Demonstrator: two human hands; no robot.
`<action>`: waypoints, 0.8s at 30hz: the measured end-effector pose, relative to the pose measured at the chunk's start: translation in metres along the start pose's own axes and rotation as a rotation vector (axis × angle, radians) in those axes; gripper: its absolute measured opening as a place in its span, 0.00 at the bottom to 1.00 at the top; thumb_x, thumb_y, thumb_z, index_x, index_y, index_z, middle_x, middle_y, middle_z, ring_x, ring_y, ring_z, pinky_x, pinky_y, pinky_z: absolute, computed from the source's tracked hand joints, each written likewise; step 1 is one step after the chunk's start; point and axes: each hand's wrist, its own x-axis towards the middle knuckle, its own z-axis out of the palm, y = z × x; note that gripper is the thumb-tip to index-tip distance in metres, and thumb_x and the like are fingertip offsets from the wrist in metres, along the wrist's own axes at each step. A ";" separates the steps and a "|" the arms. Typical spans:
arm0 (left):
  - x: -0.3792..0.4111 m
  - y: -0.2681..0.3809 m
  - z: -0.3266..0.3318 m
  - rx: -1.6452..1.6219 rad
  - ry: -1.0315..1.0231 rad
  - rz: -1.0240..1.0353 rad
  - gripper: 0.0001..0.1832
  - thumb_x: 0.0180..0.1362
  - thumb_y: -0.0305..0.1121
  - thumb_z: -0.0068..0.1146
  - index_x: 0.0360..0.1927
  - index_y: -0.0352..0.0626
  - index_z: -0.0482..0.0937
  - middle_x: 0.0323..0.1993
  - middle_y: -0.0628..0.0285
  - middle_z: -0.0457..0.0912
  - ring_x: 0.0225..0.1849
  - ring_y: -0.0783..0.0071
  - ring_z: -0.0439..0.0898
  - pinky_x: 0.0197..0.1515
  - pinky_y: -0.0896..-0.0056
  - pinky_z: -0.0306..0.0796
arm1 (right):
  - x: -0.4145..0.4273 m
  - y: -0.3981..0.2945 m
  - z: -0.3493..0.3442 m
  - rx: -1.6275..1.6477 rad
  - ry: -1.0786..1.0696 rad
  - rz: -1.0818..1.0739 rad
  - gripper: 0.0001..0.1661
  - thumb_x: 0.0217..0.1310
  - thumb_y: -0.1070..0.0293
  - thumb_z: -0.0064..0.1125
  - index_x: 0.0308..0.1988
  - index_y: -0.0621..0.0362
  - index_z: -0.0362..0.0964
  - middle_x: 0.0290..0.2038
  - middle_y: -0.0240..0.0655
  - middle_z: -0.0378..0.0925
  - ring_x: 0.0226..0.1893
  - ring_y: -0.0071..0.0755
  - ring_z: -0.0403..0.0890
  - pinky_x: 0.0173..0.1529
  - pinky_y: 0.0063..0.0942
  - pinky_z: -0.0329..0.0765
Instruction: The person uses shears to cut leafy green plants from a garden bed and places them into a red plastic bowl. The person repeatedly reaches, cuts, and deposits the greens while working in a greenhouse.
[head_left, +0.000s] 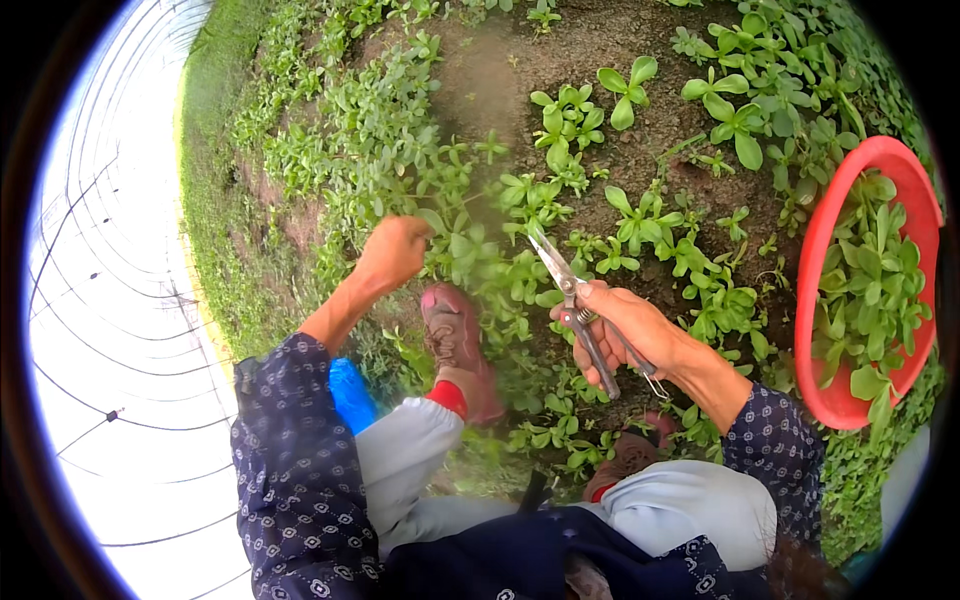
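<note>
Pruning shears (574, 307) with dark handles lie in my right hand (630, 322), blades pointing up and left over low green leafy plants (637, 217). The blades look closed or nearly so, and a wire catch hangs at the handle end. My left hand (394, 251) is curled among the leaves of a taller sprawling plant (390, 135), left of the shears. Its fingertips are partly hidden, so whether it grips a stem is unclear. A red plastic basin (814, 300) holding cut leafy sprigs (870, 277) stands tilted in view at the right.
My shoes (454, 330) rest on soil among plants, below the hands. A blue plastic-like item (349, 394) is beside my left knee. Bare brown soil (480, 67) shows between the plants at the top. A pale translucent wall with curved ribs (135, 300) spans the left.
</note>
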 end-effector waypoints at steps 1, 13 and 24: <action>0.002 -0.013 0.015 0.023 -0.033 0.024 0.23 0.55 0.23 0.50 0.56 0.37 0.78 0.54 0.43 0.80 0.51 0.44 0.80 0.58 0.53 0.74 | 0.001 0.002 0.000 -0.009 0.001 0.008 0.43 0.72 0.33 0.35 0.55 0.68 0.64 0.30 0.41 0.77 0.25 0.34 0.84 0.28 0.31 0.82; 0.000 -0.009 0.037 0.494 0.311 0.253 0.17 0.47 0.32 0.62 0.44 0.49 0.83 0.44 0.56 0.77 0.49 0.54 0.72 0.48 0.53 0.66 | 0.017 0.009 0.005 -0.069 -0.008 0.094 0.40 0.74 0.36 0.34 0.56 0.66 0.63 0.28 0.41 0.77 0.25 0.34 0.84 0.28 0.29 0.82; -0.045 0.060 -0.023 0.330 0.645 0.478 0.14 0.42 0.27 0.68 0.36 0.46 0.81 0.46 0.55 0.74 0.47 0.52 0.71 0.49 0.52 0.63 | 0.013 0.005 0.001 -0.016 0.045 0.025 0.35 0.75 0.38 0.34 0.53 0.62 0.64 0.27 0.38 0.77 0.24 0.33 0.84 0.26 0.30 0.80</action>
